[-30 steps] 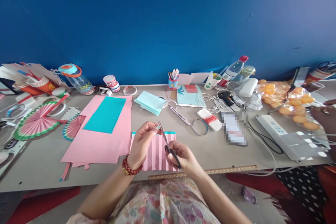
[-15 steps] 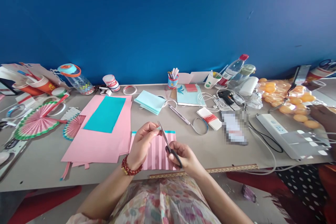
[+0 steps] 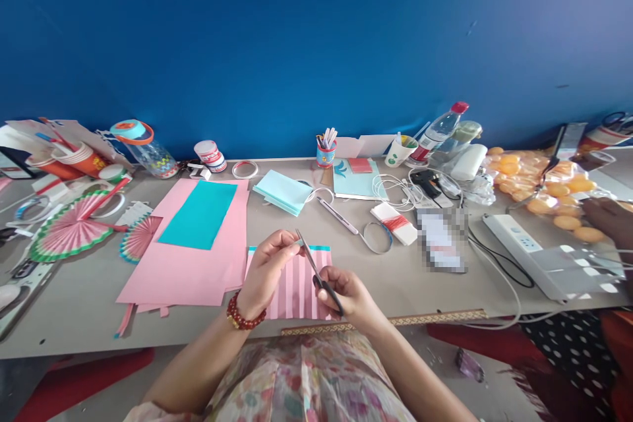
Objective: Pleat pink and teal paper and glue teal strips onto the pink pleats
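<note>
From where I stand, the person's left hand, with a red bead bracelet at its wrist, has thumb and fingers pinched together on a small pale piece, too small for me to name. The right hand is curled around the black handles of a pair of scissors, whose blades slant up and leftward so that the tips come right beside the pinching fingertips. Below both hands, at the near edge of the counter, lies a pleated pink sheet with a teal strip along its far edge, partly hidden by the left hand. To the left, a teal sheet rests on larger pink paper, and beyond that sit a small folded fan and a bigger green-edged one. Further back I see a stack of pale blue paper and a blue pen cup. Over on the right, a white power strip lies near a clear bag of orange balls, with another person's hand just beside the bag.
</note>
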A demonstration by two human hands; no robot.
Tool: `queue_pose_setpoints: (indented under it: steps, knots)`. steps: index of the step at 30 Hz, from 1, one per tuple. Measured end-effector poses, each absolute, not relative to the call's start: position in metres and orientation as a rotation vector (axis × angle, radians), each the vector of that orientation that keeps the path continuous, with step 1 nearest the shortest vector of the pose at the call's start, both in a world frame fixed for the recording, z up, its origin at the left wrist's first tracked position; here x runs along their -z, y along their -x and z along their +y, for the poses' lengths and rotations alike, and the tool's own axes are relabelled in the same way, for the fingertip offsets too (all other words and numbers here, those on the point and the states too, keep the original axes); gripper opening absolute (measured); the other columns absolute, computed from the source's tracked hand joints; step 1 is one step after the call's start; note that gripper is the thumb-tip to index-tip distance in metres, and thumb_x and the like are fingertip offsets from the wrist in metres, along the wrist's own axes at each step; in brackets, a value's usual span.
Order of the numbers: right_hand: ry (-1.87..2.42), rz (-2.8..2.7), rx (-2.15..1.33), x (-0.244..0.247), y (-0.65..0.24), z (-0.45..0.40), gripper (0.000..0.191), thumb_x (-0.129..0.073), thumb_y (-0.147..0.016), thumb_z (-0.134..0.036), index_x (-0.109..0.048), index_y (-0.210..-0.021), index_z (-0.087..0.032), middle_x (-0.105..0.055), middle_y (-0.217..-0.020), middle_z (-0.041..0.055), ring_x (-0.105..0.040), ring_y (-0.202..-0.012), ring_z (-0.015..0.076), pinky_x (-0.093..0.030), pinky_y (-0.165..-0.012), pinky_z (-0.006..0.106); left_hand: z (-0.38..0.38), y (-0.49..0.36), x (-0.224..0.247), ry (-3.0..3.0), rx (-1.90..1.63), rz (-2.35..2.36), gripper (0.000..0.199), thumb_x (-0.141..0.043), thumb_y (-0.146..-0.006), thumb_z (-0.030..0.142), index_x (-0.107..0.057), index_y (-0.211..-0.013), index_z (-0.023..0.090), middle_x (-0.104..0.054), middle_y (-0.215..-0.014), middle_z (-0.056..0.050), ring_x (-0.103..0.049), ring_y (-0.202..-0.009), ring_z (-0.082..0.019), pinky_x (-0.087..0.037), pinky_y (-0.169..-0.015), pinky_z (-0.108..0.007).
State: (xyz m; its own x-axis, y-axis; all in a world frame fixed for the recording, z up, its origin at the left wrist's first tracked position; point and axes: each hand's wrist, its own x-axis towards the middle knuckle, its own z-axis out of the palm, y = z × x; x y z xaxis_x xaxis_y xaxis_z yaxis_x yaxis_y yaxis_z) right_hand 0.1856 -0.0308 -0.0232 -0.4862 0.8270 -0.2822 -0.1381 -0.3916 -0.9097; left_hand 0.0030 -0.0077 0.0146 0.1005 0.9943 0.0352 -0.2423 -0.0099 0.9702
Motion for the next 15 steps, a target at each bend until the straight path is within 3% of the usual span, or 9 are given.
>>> queue_pose_setpoints:
  steps: [15]
  knots:
    - [1.018,-1.185,-1.908,0.0218,-0.1848,-0.0309,0.05,-0.079,-0.067,-0.058,-0.047,-0.07,-0.02,-0.046,-0.047,-0.0089,-0.035,-0.037,0.004,-0.023,-0.037,0.018,-0.007,-0.0017,-0.0153,-1.097,-1.248,0.96,0.019,-0.059,-0.089,0.033,-0.061,-0.076,0.019,-0.063,-0.088,-0.004,-0.057,-0.088,-0.019,-0.046,-0.087,-0.033]
